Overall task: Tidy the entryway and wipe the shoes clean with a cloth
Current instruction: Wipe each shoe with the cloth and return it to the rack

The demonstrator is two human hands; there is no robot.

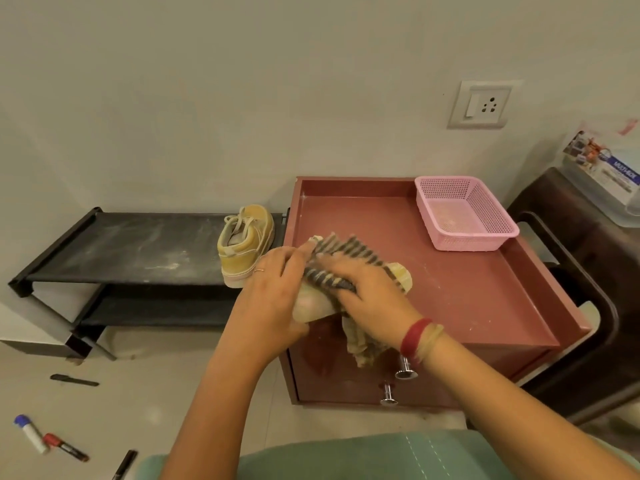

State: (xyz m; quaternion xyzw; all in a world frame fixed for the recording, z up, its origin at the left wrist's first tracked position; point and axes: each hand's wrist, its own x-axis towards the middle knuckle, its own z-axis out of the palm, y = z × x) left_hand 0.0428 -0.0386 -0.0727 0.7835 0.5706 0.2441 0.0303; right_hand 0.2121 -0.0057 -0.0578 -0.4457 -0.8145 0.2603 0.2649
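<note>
**Mid-wipe on one shoe, and a few ways this could go sideways**

So my left hand is curled round one end of the held shoe. My right hand is clamped over the striped cloth, pressing it onto the upper. All of that sits over the front-left corner of the red cabinet; can't tell if the shoe actually touches it. The other shoe is on the right end of the black shoe rack, heel towards me.

What worries me:
- The loose tail of the cloth dangles right by the drawer knobs, so a big stroke could snag it.
- I only have the shoe by one end, so a hard rub might twist it out of my grip.
- The cabinet top and rack both look dusty, so a clean shoe set down there would probably pick the dirt back up.
- The markers are loose on the floor to my left, easy to step on.
</note>
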